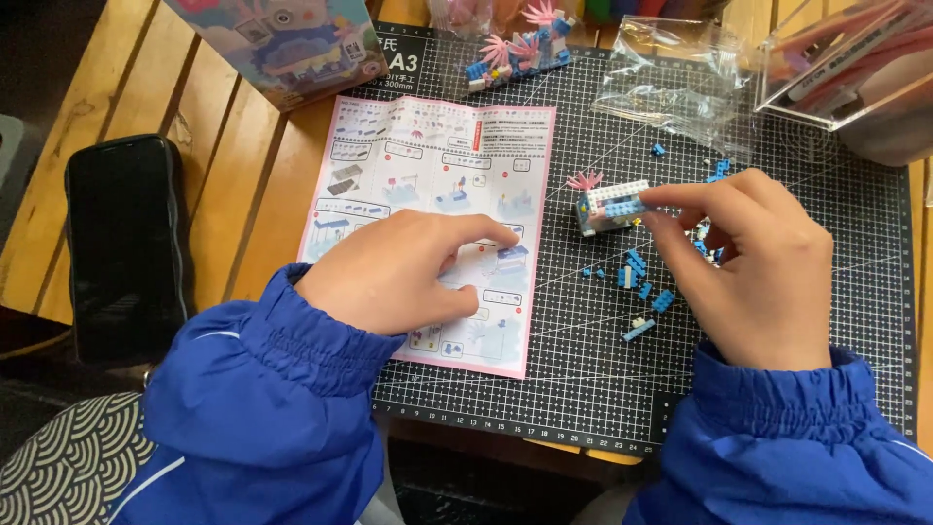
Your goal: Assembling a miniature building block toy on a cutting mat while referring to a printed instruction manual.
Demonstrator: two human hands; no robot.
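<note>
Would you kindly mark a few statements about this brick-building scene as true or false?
1. The left hand rests on the instruction sheet. True.
2. The right hand holds a pair of scissors. False: its fingers touch a small brick model.
3. A dark phone lies left of the sheet. True.
4. The loose blue bricks lie on bare wood. False: they lie on the gridded cutting mat.

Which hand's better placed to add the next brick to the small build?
Right, probably. The right hand already has fingertips on the small blue and white build, loose blue bricks beside it. The left hand rests on the instruction sheet, index finger extended.
</note>
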